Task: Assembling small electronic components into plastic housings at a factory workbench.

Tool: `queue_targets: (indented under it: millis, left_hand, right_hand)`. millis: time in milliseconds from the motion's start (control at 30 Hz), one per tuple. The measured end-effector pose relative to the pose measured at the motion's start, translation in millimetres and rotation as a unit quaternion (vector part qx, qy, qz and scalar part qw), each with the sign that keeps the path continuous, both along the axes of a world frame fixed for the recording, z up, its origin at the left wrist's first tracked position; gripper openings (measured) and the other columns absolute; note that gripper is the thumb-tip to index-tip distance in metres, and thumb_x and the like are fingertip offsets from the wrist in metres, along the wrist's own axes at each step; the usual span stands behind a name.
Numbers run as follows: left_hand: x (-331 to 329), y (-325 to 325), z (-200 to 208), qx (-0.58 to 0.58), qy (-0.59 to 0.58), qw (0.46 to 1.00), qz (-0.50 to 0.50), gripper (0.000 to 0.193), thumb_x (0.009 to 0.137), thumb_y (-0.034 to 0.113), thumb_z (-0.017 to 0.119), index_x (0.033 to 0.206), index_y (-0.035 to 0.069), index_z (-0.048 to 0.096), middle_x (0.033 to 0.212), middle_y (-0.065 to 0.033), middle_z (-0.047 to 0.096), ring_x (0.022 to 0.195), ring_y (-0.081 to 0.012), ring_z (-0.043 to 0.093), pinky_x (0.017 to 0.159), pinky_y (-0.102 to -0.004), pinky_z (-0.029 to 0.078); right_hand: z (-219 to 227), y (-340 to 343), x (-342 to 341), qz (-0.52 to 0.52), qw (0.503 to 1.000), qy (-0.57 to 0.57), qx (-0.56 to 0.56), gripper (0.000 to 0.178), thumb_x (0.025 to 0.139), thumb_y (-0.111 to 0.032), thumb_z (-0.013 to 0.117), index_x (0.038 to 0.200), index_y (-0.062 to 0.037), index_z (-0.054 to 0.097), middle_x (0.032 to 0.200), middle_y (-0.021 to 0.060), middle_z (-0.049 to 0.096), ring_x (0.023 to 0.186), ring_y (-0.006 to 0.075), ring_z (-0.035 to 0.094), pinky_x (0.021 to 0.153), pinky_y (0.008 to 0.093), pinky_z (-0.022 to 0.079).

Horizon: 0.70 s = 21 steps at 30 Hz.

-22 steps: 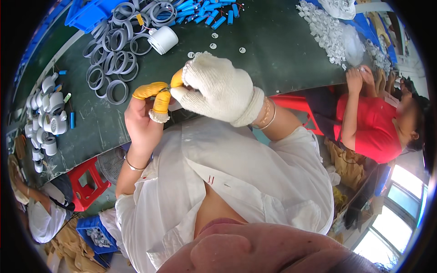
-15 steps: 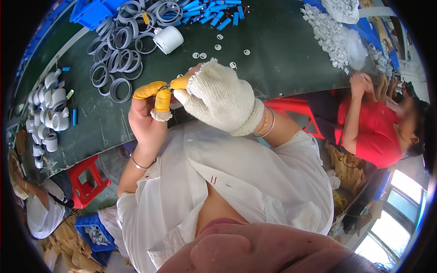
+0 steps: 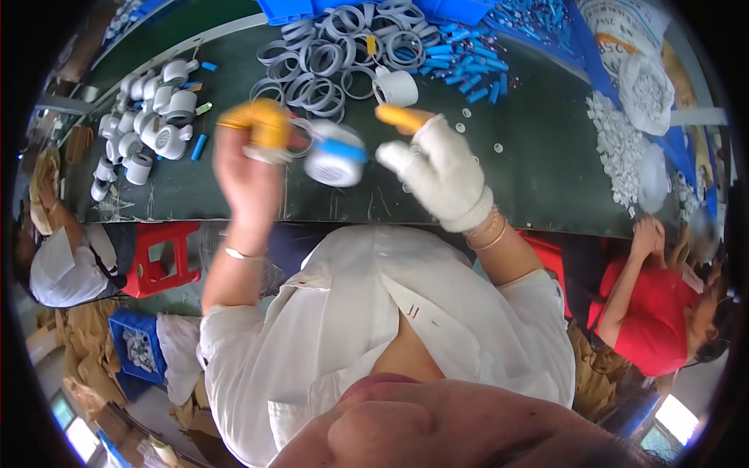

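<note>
My left hand (image 3: 251, 152), with yellow finger covers, is blurred above the table with its fingers curled. Just to its right is a white round housing (image 3: 331, 168) with a slotted face and a blue cylinder (image 3: 342, 150) across its top. This piece is smeared by motion too, and appears to hang from my left fingers by thin, blurred strands. Further right, my right hand (image 3: 445, 171), in a white knit glove with a yellow cover on one finger, is open and holds nothing. Beyond it stands another white housing (image 3: 396, 87). Small white discs (image 3: 466, 113) lie nearby.
Grey rings (image 3: 320, 58) are heaped at the back, beside a pile of blue cylinders (image 3: 468, 58). White housings (image 3: 170, 140) cluster at left. Small white parts (image 3: 620, 148) lie at right. People sit at both sides, near red stools (image 3: 160, 257).
My hands were together and have come apart, the left moving left and the right moving right. The white housing with the blue cylinder now shows between them. The view has turned toward the left.
</note>
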<state>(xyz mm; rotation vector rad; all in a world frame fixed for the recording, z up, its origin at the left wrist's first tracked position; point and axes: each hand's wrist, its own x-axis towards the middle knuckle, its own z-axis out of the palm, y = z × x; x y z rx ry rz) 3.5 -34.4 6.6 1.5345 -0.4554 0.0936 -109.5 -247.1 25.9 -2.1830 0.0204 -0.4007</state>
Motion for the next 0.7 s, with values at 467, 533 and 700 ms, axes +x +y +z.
queue_targets:
  millis: [467, 533, 700]
  left_hand:
    - [263, 193, -33, 0.495, -0.323, 0.744, 0.310, 0.057, 0.085, 0.027, 0.069, 0.137, 0.012, 0.049, 0.124, -0.0209, 0.059, 0.112, -0.0401, 0.056, 0.097, -0.0452, 0.043]
    - [193, 109, -45, 0.298, -0.226, 0.916, 0.144, 0.049, 0.087, 0.014, 0.066, 0.132, 0.003, 0.051, 0.115, -0.0177, 0.063, 0.105, -0.0266, 0.059, 0.095, -0.0379, 0.043]
    - [39, 18, -27, 0.093, 0.103, 0.979, -0.146, 0.035, 0.100, 0.018, 0.053, 0.130, 0.002, 0.052, 0.112, -0.0128, 0.064, 0.097, -0.0195, 0.065, 0.089, -0.0337, 0.051]
  right_hand:
    - [-41, -31, 75, -0.086, 0.972, 0.034, -0.215, 0.041, 0.075, -0.037, 0.073, 0.099, -0.0037, 0.069, 0.087, 0.0211, 0.068, 0.084, 0.0353, 0.067, 0.077, 0.0442, 0.054]
    - [-16, -25, 64, -0.159, 0.967, 0.162, -0.112, 0.059, 0.075, -0.043, 0.073, 0.111, 0.0029, 0.061, 0.095, 0.0211, 0.065, 0.088, 0.0343, 0.066, 0.079, 0.0405, 0.054]
    - [-2, -47, 16, 0.141, 0.976, 0.149, 0.074, 0.053, 0.079, -0.027, 0.077, 0.119, 0.0026, 0.058, 0.111, 0.0156, 0.063, 0.101, 0.0186, 0.061, 0.092, 0.0340, 0.048]
